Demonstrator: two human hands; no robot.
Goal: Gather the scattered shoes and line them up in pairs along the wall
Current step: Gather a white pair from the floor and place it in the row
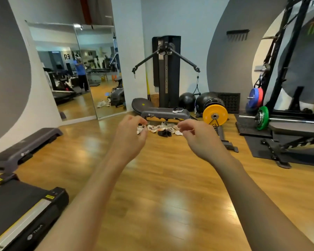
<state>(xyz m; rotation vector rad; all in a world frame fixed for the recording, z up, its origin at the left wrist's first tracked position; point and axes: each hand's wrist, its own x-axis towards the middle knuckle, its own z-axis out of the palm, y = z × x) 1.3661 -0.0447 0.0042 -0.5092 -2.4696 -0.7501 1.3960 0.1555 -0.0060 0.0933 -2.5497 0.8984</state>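
The person's left hand (130, 131) is raised, fingers loosely curled, holding nothing. At 12 o'clock, the jumbled sneakers (160, 129) lie before the step platform (158, 113). One dark sneaker (178, 110) sits on top. The right hand (198, 136) is likewise empty. No pair is lined up, so the task appears unstarted.

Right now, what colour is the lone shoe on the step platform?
Shoe: black, white sole; head view.

Shoes (159, 129) before step platform (165, 113), one shoe (178, 109) atop.
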